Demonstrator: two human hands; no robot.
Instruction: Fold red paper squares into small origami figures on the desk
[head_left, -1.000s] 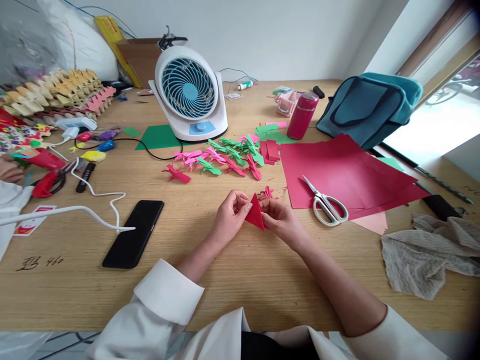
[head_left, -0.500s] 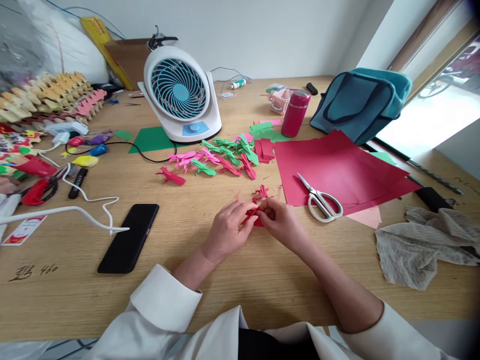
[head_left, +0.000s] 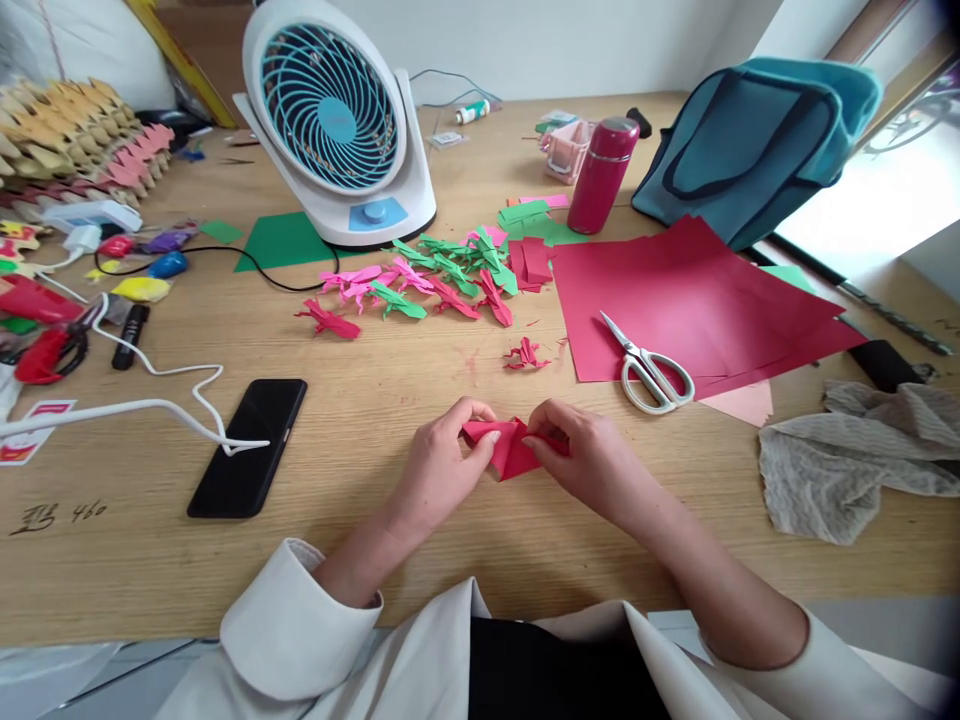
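- Between the fingers [head_left: 489, 443] of the left hand [head_left: 445, 462] and right hand [head_left: 590, 452], folded red paper [head_left: 512, 450] is pinched at either side; uneven pulling could tear it or skew a crease.
- Just beyond the fingers, a small red figure [head_left: 526, 353] lies loose; a forward slip of the knuckles might crush it.
- Beyond, to their right, scissors [head_left: 651, 375] overlap the red sheets [head_left: 690, 300]; a sweeping forearm could drag both.
- Farther beyond, pink, green and red paper figures [head_left: 495, 300] lie bunched; a nudge might bend their thin parts.
- Farthest, beyond and left, stands a fan [head_left: 337, 120]; whether it runs cannot be told, but a gust could scatter light paper.
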